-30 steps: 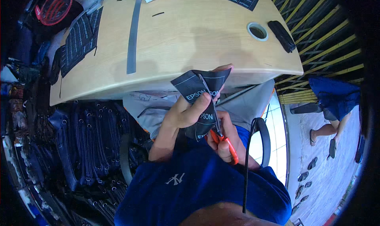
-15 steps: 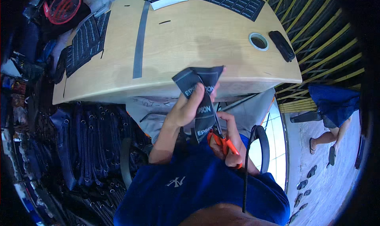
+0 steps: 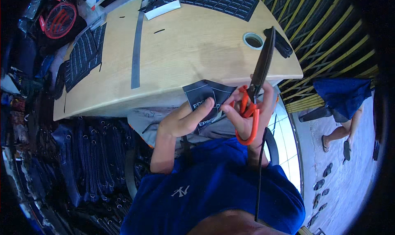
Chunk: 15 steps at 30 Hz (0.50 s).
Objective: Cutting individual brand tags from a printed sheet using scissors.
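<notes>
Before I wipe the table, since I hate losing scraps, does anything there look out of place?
Yes: two small dark scraps lie loose, one each side of the long grey strip, apart from the black sheets; perhaps stray offcuts.

Left fingers (image 3: 205, 106): mostly hidden behind black sheet (image 3: 200, 93)
Black pouch (image 3: 284, 46): partly behind scissors (image 3: 263, 66)
Worktop (image 3: 181, 50): cut off at top

Hands: one left hand (image 3: 185, 122), one right hand (image 3: 242, 126). Scissors (image 3: 263, 66): one pair. Dark cloth (image 3: 205, 90): one piece. Table (image 3: 185, 46): one. Grey strip (image 3: 135, 58): one. White box (image 3: 164, 10): one. Pale ring (image 3: 245, 39): one. Black pouch (image 3: 283, 46): at least one. Dark scraps (image 3: 159, 31): at least two. Printed sheets (image 3: 220, 2): at least three. Loose slippers (image 3: 328, 169): at least five. Blue straps (image 3: 96, 161): many, overlapping, uncountable. Other person (image 3: 343, 99): one.
</notes>
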### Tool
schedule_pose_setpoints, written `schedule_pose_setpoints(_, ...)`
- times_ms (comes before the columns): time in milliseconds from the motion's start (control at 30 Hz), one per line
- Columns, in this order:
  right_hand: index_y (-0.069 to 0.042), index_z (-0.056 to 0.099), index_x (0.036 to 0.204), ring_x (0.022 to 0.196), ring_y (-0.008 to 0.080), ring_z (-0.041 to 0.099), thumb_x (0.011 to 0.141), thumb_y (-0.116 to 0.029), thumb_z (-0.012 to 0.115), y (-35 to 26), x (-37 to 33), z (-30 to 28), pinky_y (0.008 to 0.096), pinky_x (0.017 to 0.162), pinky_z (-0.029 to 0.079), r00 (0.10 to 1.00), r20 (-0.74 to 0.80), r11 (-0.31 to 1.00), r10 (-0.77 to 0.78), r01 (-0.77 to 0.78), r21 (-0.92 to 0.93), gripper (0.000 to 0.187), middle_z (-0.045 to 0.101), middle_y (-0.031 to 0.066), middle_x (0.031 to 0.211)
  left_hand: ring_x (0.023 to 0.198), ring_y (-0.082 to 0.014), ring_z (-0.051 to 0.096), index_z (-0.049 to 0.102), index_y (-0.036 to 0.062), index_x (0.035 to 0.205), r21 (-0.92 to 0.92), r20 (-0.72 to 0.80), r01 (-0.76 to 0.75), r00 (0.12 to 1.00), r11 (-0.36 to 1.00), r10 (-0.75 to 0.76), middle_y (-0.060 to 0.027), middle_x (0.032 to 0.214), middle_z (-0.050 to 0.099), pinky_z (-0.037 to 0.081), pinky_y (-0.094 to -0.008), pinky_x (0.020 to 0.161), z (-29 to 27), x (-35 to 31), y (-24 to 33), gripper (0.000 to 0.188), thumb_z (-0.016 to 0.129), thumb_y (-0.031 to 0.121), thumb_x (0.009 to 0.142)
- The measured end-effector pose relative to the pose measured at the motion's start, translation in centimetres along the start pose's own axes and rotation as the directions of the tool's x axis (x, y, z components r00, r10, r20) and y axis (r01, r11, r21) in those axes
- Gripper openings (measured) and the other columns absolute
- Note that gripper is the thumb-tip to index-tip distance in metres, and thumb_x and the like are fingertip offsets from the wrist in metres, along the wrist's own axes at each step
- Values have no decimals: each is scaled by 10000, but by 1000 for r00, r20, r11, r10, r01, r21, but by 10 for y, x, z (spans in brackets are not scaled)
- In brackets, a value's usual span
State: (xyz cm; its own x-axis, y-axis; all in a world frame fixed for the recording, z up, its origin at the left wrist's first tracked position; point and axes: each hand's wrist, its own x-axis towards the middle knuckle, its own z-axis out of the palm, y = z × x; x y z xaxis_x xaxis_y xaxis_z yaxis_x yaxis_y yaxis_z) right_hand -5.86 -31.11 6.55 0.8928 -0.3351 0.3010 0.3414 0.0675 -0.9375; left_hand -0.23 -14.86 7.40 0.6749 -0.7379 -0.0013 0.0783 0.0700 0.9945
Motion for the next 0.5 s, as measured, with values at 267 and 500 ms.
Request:
schedule_pose_setpoints(267, -74, 273, 1239, 540, -4, 447, 711, 63, 726, 8, 5, 10, 134, 491, 316, 995, 58, 987, 83, -90, 134, 709, 668, 129, 844, 1250, -253, 386, 87, -11, 1451, 109, 154, -317, 942, 942, 299, -159, 1416, 297, 285, -360, 1046, 1, 14, 4, 569, 301, 260, 999)
schedule_pose_setpoints(500, -66, 238, 1303, 651, 48, 562, 702, 73, 729, 5, 10, 15, 173, 588, 431, 992, 80, 966, 101, -117, 229, 788, 649, 180, 947, 1333, -248, 243, 101, -31, 1441, 176, 220, -351, 925, 920, 311, -168, 1458, 211, 209, -385, 1087, -8, 14, -4, 599, 276, 337, 1001)
